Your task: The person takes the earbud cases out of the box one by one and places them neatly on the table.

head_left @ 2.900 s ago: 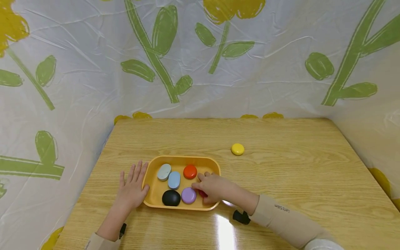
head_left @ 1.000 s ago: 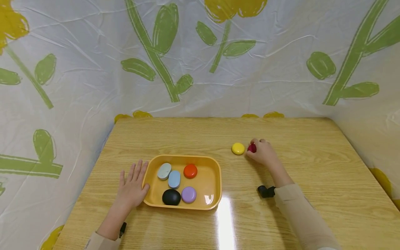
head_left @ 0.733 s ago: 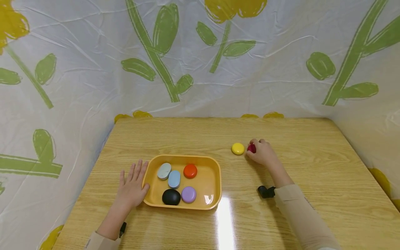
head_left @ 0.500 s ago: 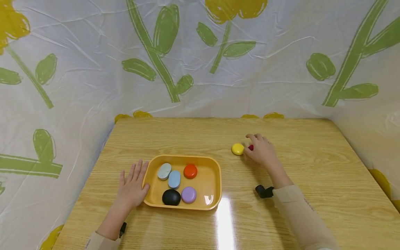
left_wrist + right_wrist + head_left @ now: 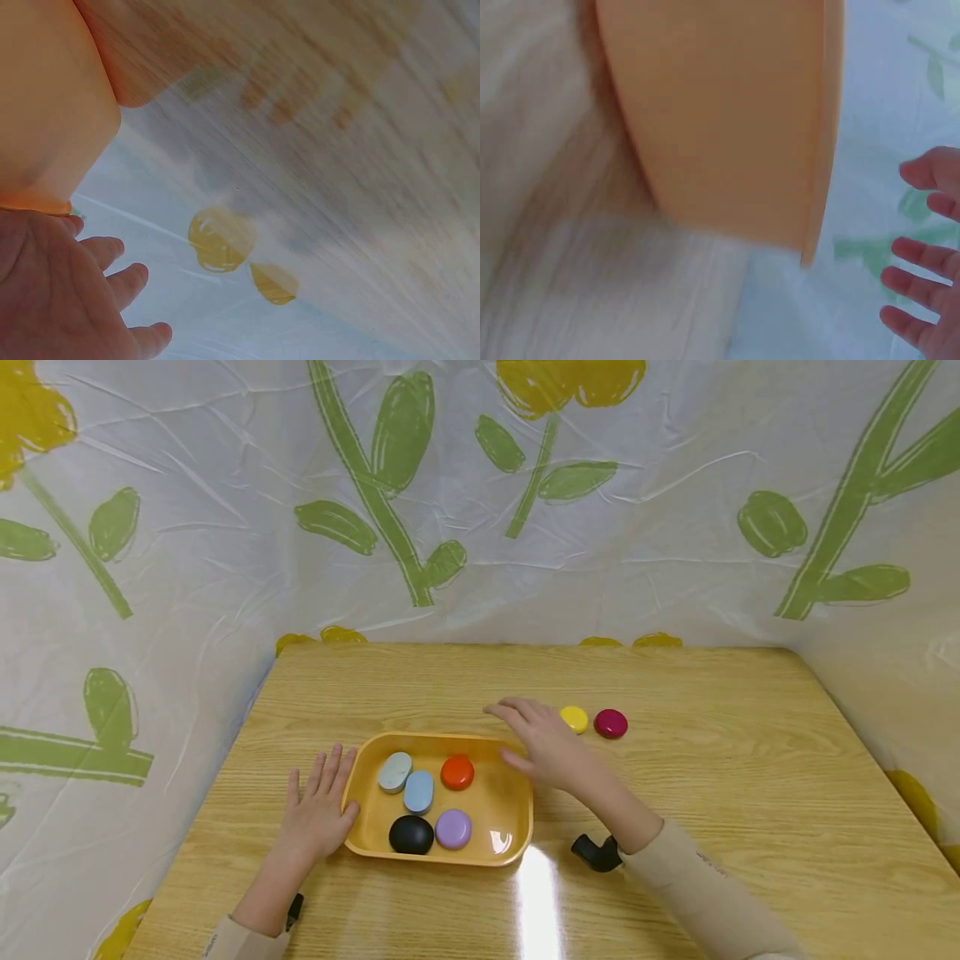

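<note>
Sheeting [image 5: 562, 585] backs the desk [image 5: 712, 752]; beside the spread left hand [image 5: 317, 817], the tray [image 5: 491, 810] could get bumped if the spread right hand [image 5: 546, 742] dips.

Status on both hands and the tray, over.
Left hand against tray; right hand empty, above its far right corner. Five pieces inside; crimson piece on table. Right hand partly hides yellow piece.
</note>
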The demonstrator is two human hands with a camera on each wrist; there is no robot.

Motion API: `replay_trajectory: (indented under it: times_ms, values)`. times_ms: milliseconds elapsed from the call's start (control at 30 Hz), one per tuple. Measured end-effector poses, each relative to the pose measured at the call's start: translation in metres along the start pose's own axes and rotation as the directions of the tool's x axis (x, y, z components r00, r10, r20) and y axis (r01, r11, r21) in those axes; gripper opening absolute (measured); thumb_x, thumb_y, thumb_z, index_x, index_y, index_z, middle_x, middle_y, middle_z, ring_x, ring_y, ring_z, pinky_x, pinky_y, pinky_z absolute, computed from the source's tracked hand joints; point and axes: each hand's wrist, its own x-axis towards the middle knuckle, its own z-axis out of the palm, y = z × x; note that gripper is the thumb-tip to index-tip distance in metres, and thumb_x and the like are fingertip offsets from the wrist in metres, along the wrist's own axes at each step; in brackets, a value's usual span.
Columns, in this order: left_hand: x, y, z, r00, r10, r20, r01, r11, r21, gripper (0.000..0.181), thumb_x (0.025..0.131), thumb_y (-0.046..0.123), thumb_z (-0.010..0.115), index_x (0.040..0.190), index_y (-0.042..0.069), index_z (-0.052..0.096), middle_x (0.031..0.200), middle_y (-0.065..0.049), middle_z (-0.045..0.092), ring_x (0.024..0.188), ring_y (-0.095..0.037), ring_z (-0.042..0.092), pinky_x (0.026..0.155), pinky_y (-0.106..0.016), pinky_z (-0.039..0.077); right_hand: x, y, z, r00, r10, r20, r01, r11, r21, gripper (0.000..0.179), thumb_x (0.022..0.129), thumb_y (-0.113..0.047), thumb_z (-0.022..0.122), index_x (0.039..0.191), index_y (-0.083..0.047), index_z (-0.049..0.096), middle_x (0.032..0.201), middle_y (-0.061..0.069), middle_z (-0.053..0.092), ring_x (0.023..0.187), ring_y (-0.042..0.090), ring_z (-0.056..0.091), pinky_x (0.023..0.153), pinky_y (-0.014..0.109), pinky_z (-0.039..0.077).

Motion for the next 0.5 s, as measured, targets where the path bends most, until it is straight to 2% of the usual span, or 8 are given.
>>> replay_trajectory:
  times_ms: [100, 200, 400, 500]
  values:
    - [0.0, 0.001, -0.001, 1.0, -0.001, 0.006, 0.001, 1.0, -0.003, 0.066, 0.093, 0.025, 0.045, 0.148, 0.011, 0.011, 0.153, -0.015, 0.007, 0.138, -0.037, 0.006, 0.106, -0.058, -0.007, 0.001, -0.018, 0.006, 0.991, -0.079, 0.11, 0.079, 0.997, -0.001, 0.054, 0.084, -0.027, 0.063, 0.133, -0.015, 0.043, 0.131, 0.013, 0.046, 0.12, 0.03, 0.044, 0.099, 0.049, 0.037]
    - [0.0, 0.002, -0.001, 1.0, -0.002, 0.007, 0.002, 1.0, -0.009, 0.066, 0.093, 0.025, 0.044, 0.148, 0.01, 0.011, 0.153, -0.015, 0.007, 0.138, -0.037, 0.007, 0.106, -0.059, -0.006, 0.002, -0.033, 0.013, 0.97, -0.152, 0.191, 0.155, 0.988, -0.006, 0.055, 0.084, -0.029, 0.062, 0.134, -0.018, 0.043, 0.132, 0.01, 0.044, 0.121, 0.027, 0.043, 0.1, 0.045, 0.037]
    - [-0.001, 0.002, -0.001, 1.0, -0.006, 0.006, 0.006, 1.0, 0.0, 0.065, 0.093, 0.025, 0.043, 0.148, 0.01, 0.012, 0.153, -0.015, 0.007, 0.138, -0.037, 0.007, 0.106, -0.059, -0.004, 0.0, -0.051, 0.031, 0.895, -0.288, 0.341, 0.309, 0.951, -0.011, 0.058, 0.083, -0.037, 0.063, 0.134, -0.022, 0.042, 0.132, 0.004, 0.044, 0.121, 0.021, 0.042, 0.098, 0.043, 0.038]
    - [-0.001, 0.001, 0.0, 1.0, -0.005, 0.007, 0.005, 1.0, -0.005, 0.065, 0.093, 0.025, 0.043, 0.148, 0.011, 0.011, 0.153, -0.015, 0.007, 0.138, -0.036, 0.006, 0.106, -0.059, -0.006, -0.002, -0.056, 0.041, 0.866, -0.315, 0.389, 0.345, 0.939, -0.007, 0.058, 0.081, -0.04, 0.065, 0.133, -0.026, 0.044, 0.132, 0.003, 0.044, 0.119, 0.019, 0.043, 0.095, 0.042, 0.04]
